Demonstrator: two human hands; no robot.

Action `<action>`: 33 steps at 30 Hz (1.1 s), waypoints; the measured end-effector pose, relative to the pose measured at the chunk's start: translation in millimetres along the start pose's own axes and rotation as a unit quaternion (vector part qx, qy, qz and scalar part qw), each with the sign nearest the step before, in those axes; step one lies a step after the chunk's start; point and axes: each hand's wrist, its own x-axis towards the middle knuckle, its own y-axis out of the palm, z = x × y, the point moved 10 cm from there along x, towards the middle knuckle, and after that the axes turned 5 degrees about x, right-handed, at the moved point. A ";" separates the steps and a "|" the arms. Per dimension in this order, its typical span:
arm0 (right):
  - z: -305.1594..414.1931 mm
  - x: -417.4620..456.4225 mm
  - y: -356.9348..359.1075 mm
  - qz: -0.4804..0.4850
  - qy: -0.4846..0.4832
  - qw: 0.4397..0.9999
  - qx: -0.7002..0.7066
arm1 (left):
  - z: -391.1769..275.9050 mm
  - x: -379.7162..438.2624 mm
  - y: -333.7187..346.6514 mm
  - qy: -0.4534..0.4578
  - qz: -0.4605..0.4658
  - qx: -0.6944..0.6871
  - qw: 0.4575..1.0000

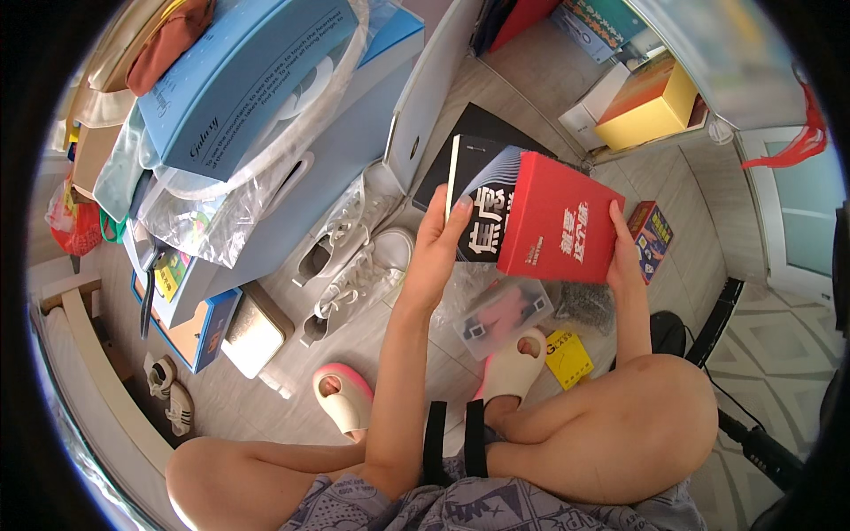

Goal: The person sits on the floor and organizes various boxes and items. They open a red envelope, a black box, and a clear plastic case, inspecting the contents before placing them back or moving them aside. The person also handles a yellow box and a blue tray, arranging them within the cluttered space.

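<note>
My left hand [430,260] grips the left edge of a black book [483,166] with white lettering and a pattern of fine blue-white lines, the thumb on its cover. Over the book's right side lies a red cardboard box [561,212] with white writing, held at its right edge by my right hand [623,255]. Both are raised above the floor, and the box hides part of the book's cover. Behind them is a flat black item [491,119]. Below the box are a clear plastic case [505,315] with something pink inside and a bag of dark grey material [584,306].
A pair of white sneakers [355,285] stands left of my hands. Blue boxes [249,86] and plastic bags crowd the far left. A metal tin [255,332], a yellow packet [569,359] and a small colourful box [651,239] are on the floor. A gold box [647,103] sits upper right.
</note>
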 end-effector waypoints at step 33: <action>-1.6 -54.0 59.1 0.297 0.167 0.836 -0.431 | 26.7 -3.5 20.1 -0.217 0.189 0.146 0.946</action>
